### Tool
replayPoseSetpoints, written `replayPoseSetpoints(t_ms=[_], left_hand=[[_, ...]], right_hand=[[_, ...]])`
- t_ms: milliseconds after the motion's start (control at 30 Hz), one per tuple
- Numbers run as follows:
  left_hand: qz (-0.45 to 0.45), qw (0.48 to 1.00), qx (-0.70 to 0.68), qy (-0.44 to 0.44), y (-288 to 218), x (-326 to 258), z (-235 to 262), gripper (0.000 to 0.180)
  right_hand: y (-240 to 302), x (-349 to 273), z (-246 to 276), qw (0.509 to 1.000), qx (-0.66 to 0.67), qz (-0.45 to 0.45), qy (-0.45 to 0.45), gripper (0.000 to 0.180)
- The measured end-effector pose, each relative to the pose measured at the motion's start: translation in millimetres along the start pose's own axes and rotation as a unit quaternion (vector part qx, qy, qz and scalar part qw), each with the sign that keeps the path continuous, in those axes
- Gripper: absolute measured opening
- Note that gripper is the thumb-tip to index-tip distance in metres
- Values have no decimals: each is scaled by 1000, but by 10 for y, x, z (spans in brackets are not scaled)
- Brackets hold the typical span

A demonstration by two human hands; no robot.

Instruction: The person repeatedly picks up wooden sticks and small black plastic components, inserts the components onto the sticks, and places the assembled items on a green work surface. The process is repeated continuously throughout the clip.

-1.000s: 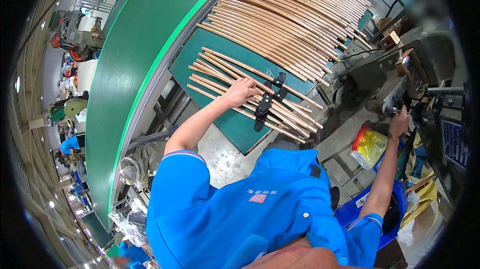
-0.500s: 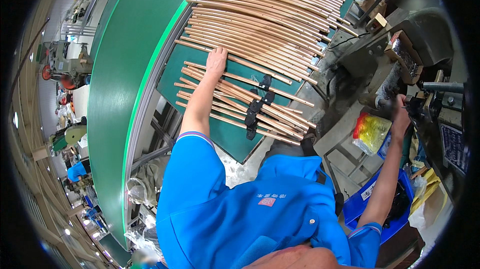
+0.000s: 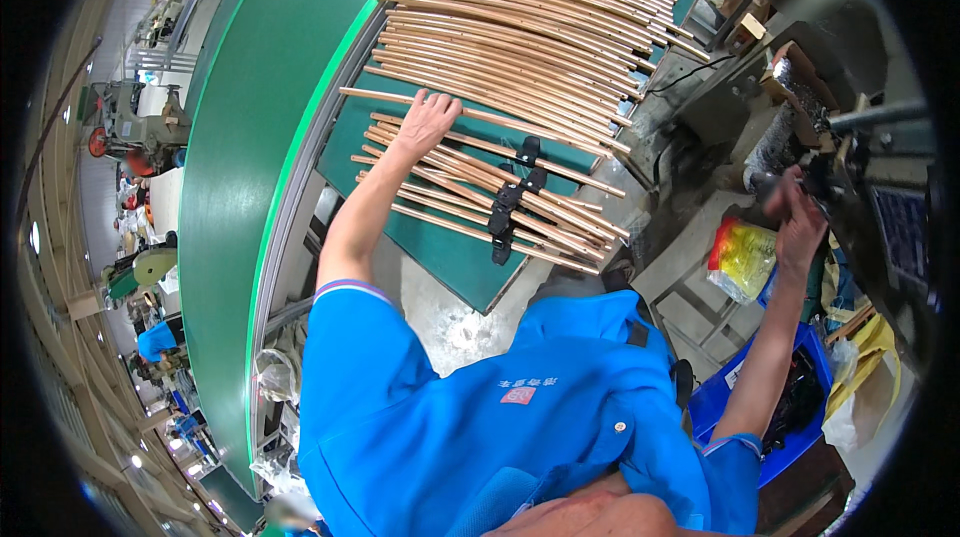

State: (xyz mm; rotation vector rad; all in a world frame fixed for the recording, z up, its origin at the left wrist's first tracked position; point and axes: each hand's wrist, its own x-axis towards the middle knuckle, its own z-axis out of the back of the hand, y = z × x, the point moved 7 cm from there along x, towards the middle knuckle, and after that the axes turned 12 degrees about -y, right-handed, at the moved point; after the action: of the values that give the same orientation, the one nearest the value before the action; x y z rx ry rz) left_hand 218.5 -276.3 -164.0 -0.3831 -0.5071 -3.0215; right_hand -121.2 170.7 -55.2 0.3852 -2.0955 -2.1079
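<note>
My left hand [image 3: 428, 125] is closed over a copper-coloured tube [image 3: 530, 129], gripping it left of its middle. This tube lies slightly apart from a long row of similar tubes [image 3: 520, 47] on the green table. Closer to me, a loose bunch of tubes [image 3: 440, 192] carries several black plastic fittings [image 3: 507, 205] near its right part. On the far right, my right hand [image 3: 800, 225] is beside a machine [image 3: 880, 137], its fingers curled at a dark, blurred piece I cannot make out.
A green conveyor belt [image 3: 235, 217] with a bright edge runs along the left. An open carton of small metal parts [image 3: 800, 82] stands at right. Below it are a red-yellow plastic bag [image 3: 742, 255] and a blue bin [image 3: 715, 402] holding black parts.
My left hand has drawn the tube a little left and away from the row. My right hand has turned and shifted slightly away from the machine.
</note>
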Motion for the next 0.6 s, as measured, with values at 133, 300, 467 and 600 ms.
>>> replayPoseSetpoints(t_ms=[133,300,467,600], left_hand=[[-64,992,-17,-104,-237,437,979,23],[-174,973,-24,-148,-527,862,1902,23],[-324,931,-80,-149,-1357,1369,2497,29],[-58,935,-280,-211,-1350,1075,2503,21]], right_hand=[[-55,13,-123,996,88,23,-22,13],[-24,-462,-415,997,71,16,-36,10],[-324,-1663,-1753,925,82,-37,369,40],[-439,-2366,-2354,829,217,-92,507,19]])
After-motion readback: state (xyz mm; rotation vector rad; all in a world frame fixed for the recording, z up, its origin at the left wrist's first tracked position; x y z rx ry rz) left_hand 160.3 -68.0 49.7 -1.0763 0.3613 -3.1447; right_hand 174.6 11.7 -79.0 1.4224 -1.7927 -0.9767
